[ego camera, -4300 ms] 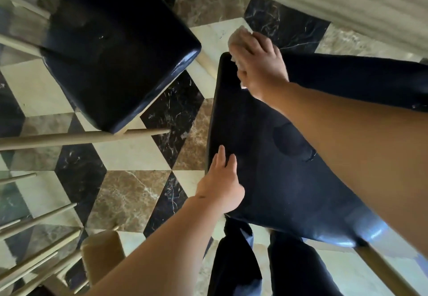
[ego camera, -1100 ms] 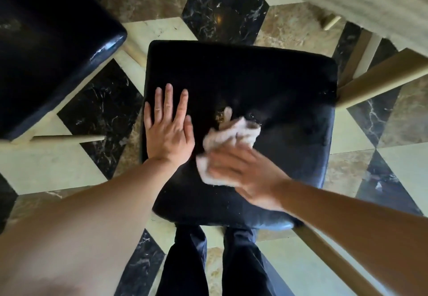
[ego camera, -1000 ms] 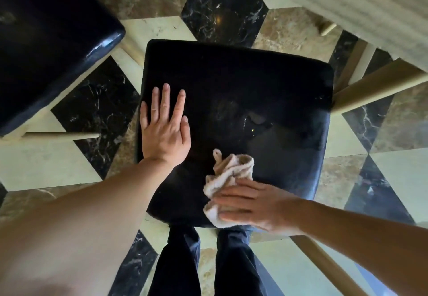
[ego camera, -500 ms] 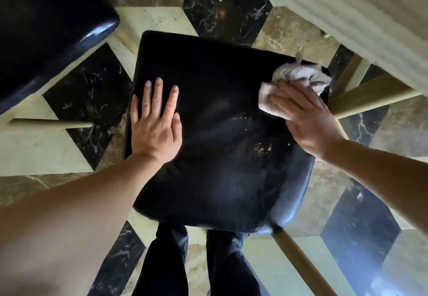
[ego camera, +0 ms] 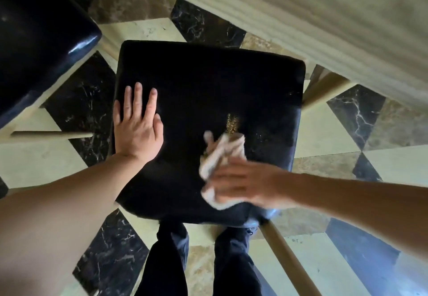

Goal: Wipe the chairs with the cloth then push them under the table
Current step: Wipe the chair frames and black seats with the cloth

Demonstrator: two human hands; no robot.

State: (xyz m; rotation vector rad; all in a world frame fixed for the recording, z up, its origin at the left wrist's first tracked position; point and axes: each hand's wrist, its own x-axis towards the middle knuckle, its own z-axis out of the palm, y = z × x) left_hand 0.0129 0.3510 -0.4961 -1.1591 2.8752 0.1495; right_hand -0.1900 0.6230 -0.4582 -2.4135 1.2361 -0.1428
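A chair with a black padded seat (ego camera: 208, 82) stands right below me on pale wooden legs. My left hand (ego camera: 136, 126) lies flat on the seat's left side, fingers spread, holding nothing. My right hand (ego camera: 245, 184), blurred by motion, is closed on a crumpled white cloth (ego camera: 220, 156) and presses it on the seat's near right part. A small patch of yellowish crumbs (ego camera: 232, 123) lies on the seat just beyond the cloth. The pale table edge (ego camera: 324, 24) runs across the upper right.
A second black-seated chair (ego camera: 39, 34) stands at the upper left, its wooden rung (ego camera: 51, 134) sticking out towards my chair. The floor is marble tile in black, brown and cream (ego camera: 342, 131). My legs in dark trousers (ego camera: 199, 261) stand at the seat's near edge.
My right hand has swept the cloth from the seat's far right corner back to its near right part. My left hand has stayed flat on the seat.
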